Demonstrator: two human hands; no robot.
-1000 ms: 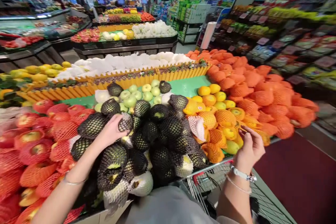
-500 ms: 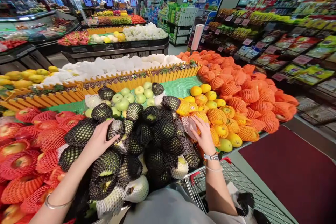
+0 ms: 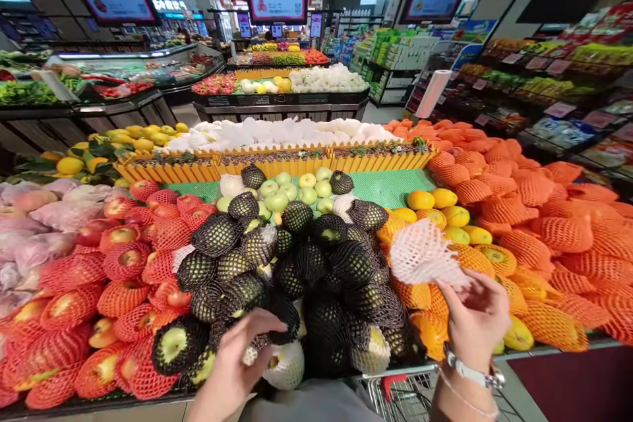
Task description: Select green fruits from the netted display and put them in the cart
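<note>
My right hand [image 3: 479, 313] pinches a pale pink-white foam net sleeve [image 3: 422, 252] by its lower right end. The sleeve looks limp and hangs over the yellow melons in orange netting [image 3: 420, 326]. Low over the front of the pile, my left hand [image 3: 240, 359] is curved, its fingers apart and nothing held in them. Around it lie green apples in black foam nets [image 3: 215, 234] and one in a white net [image 3: 285, 366]. Farther back, several bare green apples [image 3: 277, 200] sit on the green mat [image 3: 386, 188].
Red apples in pink nets [image 3: 126, 260] fill the left side. Orange-netted fruit [image 3: 539, 178] is heaped on the right. A yellow picket divider [image 3: 277, 163] runs behind the apples. A shopping cart [image 3: 413, 392] stands against the display's front edge. A bag roll [image 3: 434, 93] rises at the back right.
The view has swung left. My left hand has left a black-netted apple and come nearer to me. My right hand has lifted the pale foam sleeve from the pile's right edge.
</note>
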